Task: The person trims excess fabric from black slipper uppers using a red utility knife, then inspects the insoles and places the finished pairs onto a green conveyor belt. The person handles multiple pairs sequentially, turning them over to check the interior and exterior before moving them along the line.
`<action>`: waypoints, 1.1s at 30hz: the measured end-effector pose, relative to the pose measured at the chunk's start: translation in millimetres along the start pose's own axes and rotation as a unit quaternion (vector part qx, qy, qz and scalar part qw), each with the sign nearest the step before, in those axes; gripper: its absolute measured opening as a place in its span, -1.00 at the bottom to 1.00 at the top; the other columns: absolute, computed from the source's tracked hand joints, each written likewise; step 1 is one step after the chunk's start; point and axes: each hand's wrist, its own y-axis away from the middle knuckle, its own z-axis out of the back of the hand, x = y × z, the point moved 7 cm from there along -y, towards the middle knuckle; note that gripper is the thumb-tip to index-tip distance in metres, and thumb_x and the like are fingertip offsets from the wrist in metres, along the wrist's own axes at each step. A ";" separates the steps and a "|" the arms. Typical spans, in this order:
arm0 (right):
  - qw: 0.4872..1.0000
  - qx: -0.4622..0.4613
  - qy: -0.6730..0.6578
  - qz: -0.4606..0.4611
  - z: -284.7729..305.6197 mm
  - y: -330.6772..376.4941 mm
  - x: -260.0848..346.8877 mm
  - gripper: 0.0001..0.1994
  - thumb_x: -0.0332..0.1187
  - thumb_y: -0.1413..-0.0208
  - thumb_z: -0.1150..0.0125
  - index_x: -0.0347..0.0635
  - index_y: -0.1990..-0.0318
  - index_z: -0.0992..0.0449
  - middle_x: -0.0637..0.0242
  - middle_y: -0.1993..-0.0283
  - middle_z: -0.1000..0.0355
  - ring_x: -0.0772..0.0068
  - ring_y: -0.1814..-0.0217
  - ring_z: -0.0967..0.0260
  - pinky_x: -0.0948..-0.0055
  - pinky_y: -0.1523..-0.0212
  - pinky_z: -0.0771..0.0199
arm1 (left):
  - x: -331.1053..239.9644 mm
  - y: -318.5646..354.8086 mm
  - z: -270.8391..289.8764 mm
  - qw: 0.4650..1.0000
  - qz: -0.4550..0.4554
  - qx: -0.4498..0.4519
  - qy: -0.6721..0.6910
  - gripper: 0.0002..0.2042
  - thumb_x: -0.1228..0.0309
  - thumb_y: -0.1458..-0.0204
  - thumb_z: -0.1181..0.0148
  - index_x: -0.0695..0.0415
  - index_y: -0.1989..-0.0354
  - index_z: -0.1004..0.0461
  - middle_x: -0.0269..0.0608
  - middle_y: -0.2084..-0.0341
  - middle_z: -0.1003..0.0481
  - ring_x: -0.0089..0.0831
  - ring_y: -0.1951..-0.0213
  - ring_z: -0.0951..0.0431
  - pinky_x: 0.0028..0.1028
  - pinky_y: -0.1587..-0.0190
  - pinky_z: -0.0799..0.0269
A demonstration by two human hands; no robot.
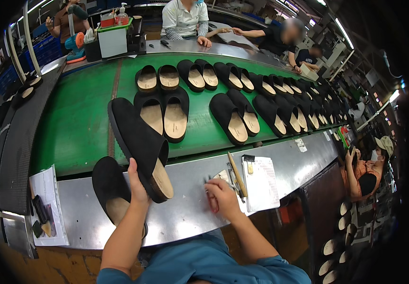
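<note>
My left hand (139, 187) is closed around the side of a black clog (138, 137) with a tan insole, lifted and tilted above the metal bench. Its matching clog (109, 182) lies on the bench beneath my left forearm. Over the bench, my right hand (225, 196) is closed on a red-handled tool (212, 201) with a dark tip; its exact kind is partly hidden by the fingers. Just right of that hand are a wooden-handled tool (238, 176) and a clipboard with a printed sheet (261, 184).
Rows of black clogs (235, 118) stand on the green conveyor belt (84, 109). A plastic-covered sheet (50, 208) with a brush and small pieces lies at left. Several people are across the belt and at right, one in a white shirt (181, 21).
</note>
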 end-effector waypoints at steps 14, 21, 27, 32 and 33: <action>0.703 -0.038 -0.661 -0.261 -79.9 3.1 6.5 -0.53 -0.24 -0.26 -0.14 -0.22 -0.25 -0.28 0.33 -0.11 -0.39 0.49 -0.10 -0.39 0.41 -0.09 -0.46 | -5.9 58.0 -57.1 0.834 -0.135 0.232 -0.483 -0.36 0.04 -0.13 -0.08 0.30 -0.24 -0.26 0.07 -0.20 -0.32 -0.15 -0.27 -0.27 -0.23 -0.32 -0.06; 0.681 -0.036 -0.667 -0.300 -90.6 20.0 -33.1 -0.62 -0.21 -0.27 -0.11 -0.20 -0.15 -0.37 0.38 0.07 -0.47 0.56 0.09 -0.46 0.49 0.11 -0.54 | -96.3 131.2 47.4 0.639 -0.248 -0.282 -0.671 -0.47 0.32 0.03 -0.29 0.20 -0.16 -0.39 0.04 -0.11 -0.38 -0.02 -0.15 -0.33 -0.20 -0.12 -0.28; 0.646 -0.059 -0.694 -0.312 -109.9 25.5 -29.0 -0.52 -0.09 -0.24 -0.14 -0.09 -0.23 -0.32 0.39 0.26 -0.47 0.57 0.32 -0.46 0.52 0.31 -0.53 | -78.5 134.7 155.4 0.675 -0.121 -0.293 -0.666 -0.66 0.40 -0.10 -0.14 0.30 -0.02 -0.47 0.06 0.19 -0.53 -0.10 0.12 -0.50 -0.27 0.09 -0.39; 0.637 0.011 -0.716 -0.287 -85.8 8.9 3.0 -0.33 -0.10 -0.18 -0.19 -0.10 -0.37 -0.10 0.38 0.48 -0.39 0.56 0.54 -0.39 0.53 0.52 -0.47 | -66.8 119.5 131.6 0.888 -0.068 -0.246 -0.383 -0.76 0.45 -0.19 -0.05 0.34 0.08 -0.49 -0.11 0.24 -0.58 -0.34 0.21 -0.54 -0.44 0.15 -0.43; 0.640 0.013 -0.715 -0.282 -86.1 9.7 3.9 -0.33 -0.12 -0.18 -0.19 -0.13 -0.38 -0.09 0.37 0.48 -0.39 0.55 0.56 -0.39 0.53 0.54 -0.47 | -62.8 115.3 123.0 0.914 -0.057 -0.227 -0.332 -0.76 0.45 -0.19 -0.04 0.33 0.06 -0.48 -0.13 0.22 -0.58 -0.36 0.20 -0.55 -0.46 0.15 -0.44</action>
